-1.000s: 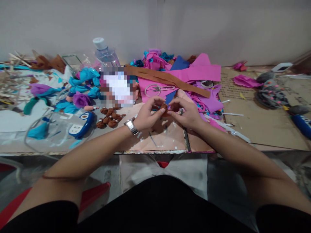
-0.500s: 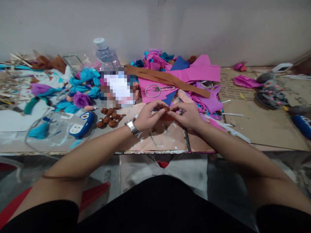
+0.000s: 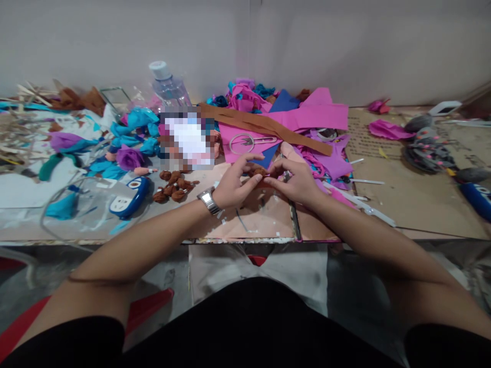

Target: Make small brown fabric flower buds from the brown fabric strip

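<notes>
Between my two hands is a small crumpled piece of brown crepe paper (image 3: 259, 171). My left hand (image 3: 238, 183), with a metal watch at the wrist, pinches it from the left. My right hand (image 3: 292, 180) grips it from the right with thumb and forefinger. Part of the paper is hidden by the fingers. Left of my left hand lie several small brown crepe paper balls (image 3: 174, 185). Behind the hands, thread snips (image 3: 264, 139) and a ring (image 3: 241, 143) rest on pink paper, beside a long brown paper strip (image 3: 264, 122).
A clear bottle with a white cap (image 3: 171, 89) stands at the back. Blue and purple paper flowers (image 3: 130, 156) lie at the left near a blue-and-white power socket (image 3: 129, 198). White sticks (image 3: 368, 181) and a dark pincushion (image 3: 428, 153) are at the right. The table's front edge (image 3: 245, 240) is close.
The fingers of my left hand have lifted and spread a little, so more of the brown paper shows. My right hand has hardly moved.
</notes>
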Demonstrator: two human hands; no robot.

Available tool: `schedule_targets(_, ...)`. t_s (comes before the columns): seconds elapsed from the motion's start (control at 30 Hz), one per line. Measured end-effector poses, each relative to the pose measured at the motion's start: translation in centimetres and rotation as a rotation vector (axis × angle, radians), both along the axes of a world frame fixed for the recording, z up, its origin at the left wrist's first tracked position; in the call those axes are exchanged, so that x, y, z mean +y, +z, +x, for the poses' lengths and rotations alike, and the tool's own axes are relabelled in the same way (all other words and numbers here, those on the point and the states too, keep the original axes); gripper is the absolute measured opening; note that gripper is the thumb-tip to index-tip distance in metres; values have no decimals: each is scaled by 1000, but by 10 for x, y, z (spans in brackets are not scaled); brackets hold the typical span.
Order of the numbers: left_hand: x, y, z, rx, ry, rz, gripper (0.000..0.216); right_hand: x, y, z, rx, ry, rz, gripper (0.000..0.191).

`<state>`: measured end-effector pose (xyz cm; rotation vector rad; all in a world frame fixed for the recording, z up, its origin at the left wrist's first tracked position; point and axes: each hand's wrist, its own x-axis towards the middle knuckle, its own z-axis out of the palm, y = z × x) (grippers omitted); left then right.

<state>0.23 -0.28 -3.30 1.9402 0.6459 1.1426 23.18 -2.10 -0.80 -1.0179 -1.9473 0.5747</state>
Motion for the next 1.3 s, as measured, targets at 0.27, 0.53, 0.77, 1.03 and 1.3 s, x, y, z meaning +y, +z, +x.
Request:
schedule_targets(0.27,1,-2,1,-29,-38,-58,52,1,0,1,-37,0,22,19)
schedule_targets(0.53,1,-2,1,7,-86,-54,51,-1,3,1,-26,17,11,16)
schedule_targets(0.77,0,-1,-1,134,-42,129,59,5,-3,2,-40,49,106,21)
schedule_targets(1.03,-2,1,-2,124,-117,67,61,4,-4,2,-51,170,187,23)
schedule_targets(1.3,0,-6,0,89,-119,36,67,2,-5,3,-15,141,189,18)
